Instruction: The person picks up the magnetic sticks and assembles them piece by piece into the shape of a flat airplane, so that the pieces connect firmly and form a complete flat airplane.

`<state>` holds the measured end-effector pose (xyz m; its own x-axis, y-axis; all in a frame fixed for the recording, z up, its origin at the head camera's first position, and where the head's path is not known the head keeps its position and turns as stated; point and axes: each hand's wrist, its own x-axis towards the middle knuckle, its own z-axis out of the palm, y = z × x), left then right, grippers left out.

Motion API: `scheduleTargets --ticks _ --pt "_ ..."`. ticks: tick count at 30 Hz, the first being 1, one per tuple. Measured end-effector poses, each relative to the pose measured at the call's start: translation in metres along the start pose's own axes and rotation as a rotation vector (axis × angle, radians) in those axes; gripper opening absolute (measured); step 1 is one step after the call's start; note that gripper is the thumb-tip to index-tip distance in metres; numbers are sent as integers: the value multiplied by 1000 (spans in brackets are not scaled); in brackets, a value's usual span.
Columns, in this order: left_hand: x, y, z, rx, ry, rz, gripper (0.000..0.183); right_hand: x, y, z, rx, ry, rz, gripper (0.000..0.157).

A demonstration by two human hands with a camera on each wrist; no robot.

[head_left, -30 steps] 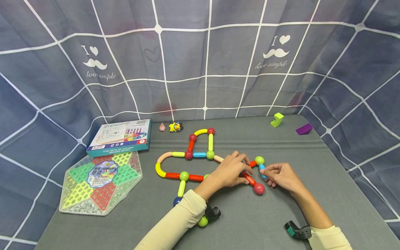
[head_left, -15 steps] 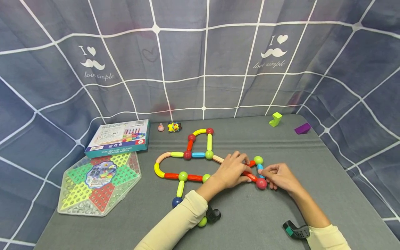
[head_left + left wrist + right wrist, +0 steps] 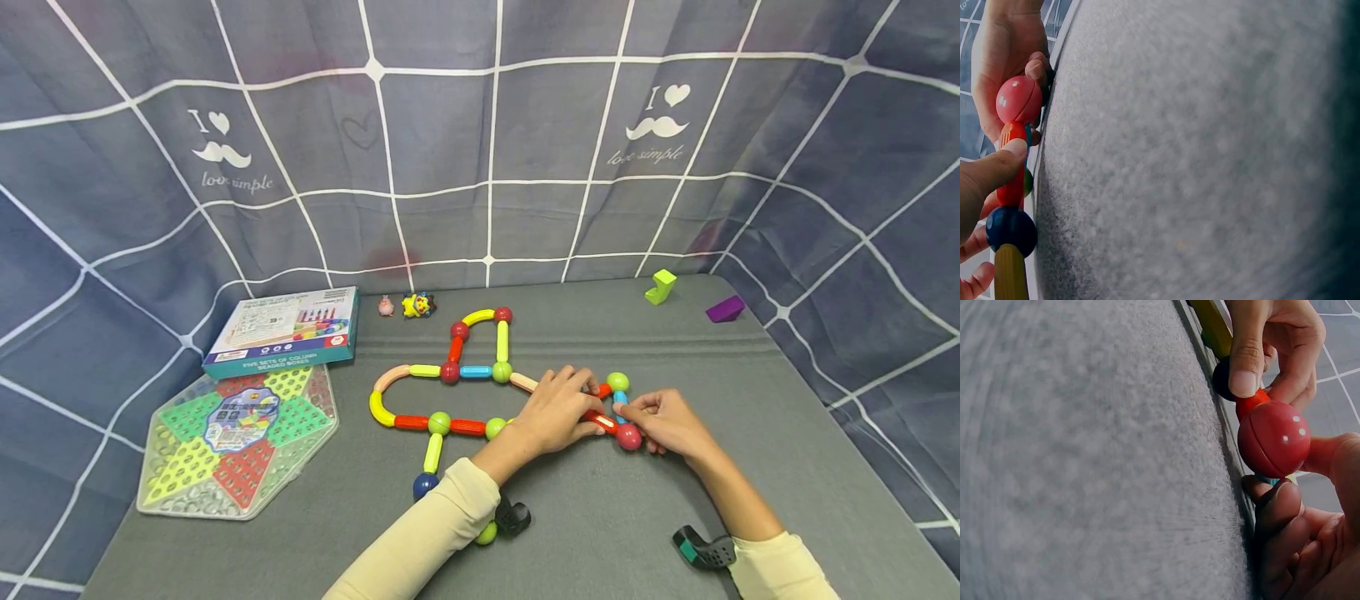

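Observation:
My right hand (image 3: pixel 667 425) pinches a short blue magnetic stick (image 3: pixel 620 407) that spans a green ball (image 3: pixel 618 382) and a red ball (image 3: pixel 628 437). Beside it my left hand (image 3: pixel 558 408) grips the red magnetic stick (image 3: pixel 602 422) leading to that red ball, and covers the joints behind. From the left wrist, the thumb lies on the red stick (image 3: pixel 1013 184), between the red ball (image 3: pixel 1019 99) and a dark blue ball (image 3: pixel 1011 231). In the right wrist view the red ball (image 3: pixel 1274 439) hides most of the blue stick.
Joined sticks and balls run left, with a yellow-green stick (image 3: pixel 432 452) reaching a blue ball (image 3: pixel 425 485). A boxed set (image 3: pixel 281 329) overlaps a hexagonal game board (image 3: pixel 240 442). Two small figures (image 3: pixel 418 305), a green block (image 3: pixel 662 287) and a purple block (image 3: pixel 725 309) stand at the back.
The red ball has moved right and slightly up to the lower end of the blue stick. My right hand has shifted slightly left with the stick; my left hand keeps its place.

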<state>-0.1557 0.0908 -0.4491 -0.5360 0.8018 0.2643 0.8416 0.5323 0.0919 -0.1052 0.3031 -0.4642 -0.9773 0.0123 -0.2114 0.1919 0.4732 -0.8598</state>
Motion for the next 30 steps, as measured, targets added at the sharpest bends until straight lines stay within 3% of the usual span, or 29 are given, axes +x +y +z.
scheduleTargets --ticks 13,19,22,25,30 --pt "-1 0 1 22 8 -23 25 2 -1 1 21 -9 -16 35" --pt "-3 -1 -1 20 -19 -41 23 4 -1 2 26 -19 -14 34" --pt "-6 -5 -11 -4 -51 -58 29 5 0 3 33 -18 -9 34" --pt "-14 -15 -30 -42 -75 -99 38 7 1 1 18 -11 -7 35" --pt "-42 -49 -69 -88 -78 -219 39 7 3 -8 -40 23 -1 36"
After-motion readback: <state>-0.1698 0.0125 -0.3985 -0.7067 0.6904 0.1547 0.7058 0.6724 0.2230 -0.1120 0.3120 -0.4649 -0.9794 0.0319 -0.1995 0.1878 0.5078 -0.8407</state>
